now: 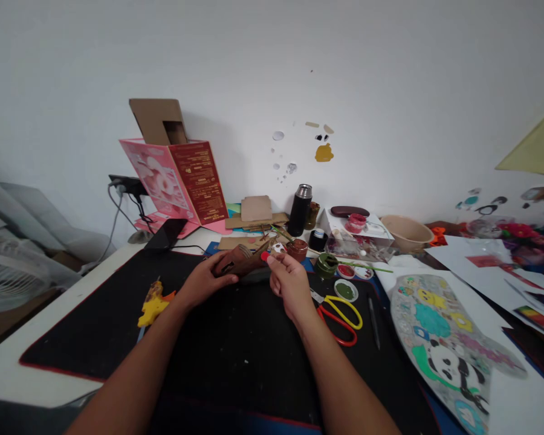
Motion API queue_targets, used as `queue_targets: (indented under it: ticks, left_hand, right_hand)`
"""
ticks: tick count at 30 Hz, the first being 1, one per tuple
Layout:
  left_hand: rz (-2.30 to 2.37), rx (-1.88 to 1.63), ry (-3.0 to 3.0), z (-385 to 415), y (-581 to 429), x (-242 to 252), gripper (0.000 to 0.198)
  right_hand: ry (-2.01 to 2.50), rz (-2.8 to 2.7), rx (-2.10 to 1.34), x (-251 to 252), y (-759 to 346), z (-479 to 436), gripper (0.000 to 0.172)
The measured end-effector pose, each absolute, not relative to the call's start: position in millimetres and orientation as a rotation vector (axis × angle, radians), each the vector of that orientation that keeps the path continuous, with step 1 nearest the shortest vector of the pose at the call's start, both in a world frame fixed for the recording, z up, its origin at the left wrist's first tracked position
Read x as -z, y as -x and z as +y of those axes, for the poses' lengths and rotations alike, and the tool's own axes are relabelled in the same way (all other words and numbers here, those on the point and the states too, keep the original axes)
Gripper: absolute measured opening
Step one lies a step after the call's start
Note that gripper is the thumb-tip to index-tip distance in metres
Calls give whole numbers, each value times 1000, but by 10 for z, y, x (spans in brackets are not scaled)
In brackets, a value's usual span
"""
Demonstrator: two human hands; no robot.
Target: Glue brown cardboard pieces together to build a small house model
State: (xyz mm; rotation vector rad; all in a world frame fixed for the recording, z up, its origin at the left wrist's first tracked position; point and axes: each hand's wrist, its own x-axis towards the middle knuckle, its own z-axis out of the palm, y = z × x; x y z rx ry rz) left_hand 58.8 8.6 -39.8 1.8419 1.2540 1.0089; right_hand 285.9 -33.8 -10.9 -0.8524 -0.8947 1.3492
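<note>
My left hand (208,279) is wrapped round a brown object (238,261) that looks like painted cardboard, raised above the black mat (236,368). Between the thumb and fingers of my right hand (291,279) is a small red round piece (265,256), at the right end of the brown object. Whether the two touch is too small to tell. Right of my right hand lie scissors (340,320) with red and yellow handles. A yellow glue gun or similar tool (152,307) rests left of my left forearm.
Paint jars, including a green one (326,264), and a black thermos (300,211) stand behind my hands. A dark pen (373,320) and a decorated sheet (453,350) lie at the right. A pink box (172,181) and a phone (167,234) are at the back left.
</note>
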Motion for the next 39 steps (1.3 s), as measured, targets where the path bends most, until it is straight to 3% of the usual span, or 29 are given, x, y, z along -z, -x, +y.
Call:
queue_targets:
  ticks: [32, 39]
  left_hand:
    - [1224, -997, -1835, 36, -617, 337, 64]
    - [1238, -977, -1841, 40, -617, 334, 71]
  right_hand:
    - [923, -912, -1336, 145, -2853, -337, 39]
    - [922, -921, -1329, 143, -2852, -336, 39]
